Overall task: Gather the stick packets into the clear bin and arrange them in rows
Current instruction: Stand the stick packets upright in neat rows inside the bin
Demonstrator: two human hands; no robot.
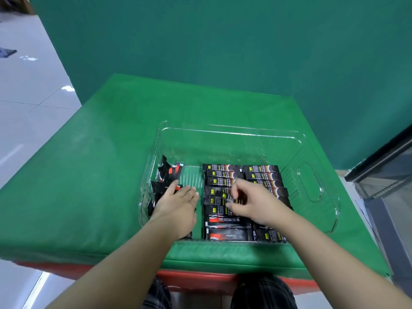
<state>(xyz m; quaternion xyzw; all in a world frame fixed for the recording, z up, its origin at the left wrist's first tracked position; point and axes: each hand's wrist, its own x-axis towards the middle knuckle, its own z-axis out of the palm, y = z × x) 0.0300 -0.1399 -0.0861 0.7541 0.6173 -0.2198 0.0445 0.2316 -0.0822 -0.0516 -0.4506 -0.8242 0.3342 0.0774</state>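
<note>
While our right hand (256, 204) curls over the middle rows, its grip narrow, thumb and fingers pinching one stick packet (231, 198) just above the others, our left hand (176, 201) lies flat with its grip wide, fingers straight and pressing the loose packets (163, 175) against the left wall. Both forearms reach forward over the near rim of the clear bin (312, 186). Two neat rows of packets (243, 175) fill the bin's middle and right. We see the bin resting on a green-covered bench (89, 175), a green backdrop (223, 41) behind it.
</note>
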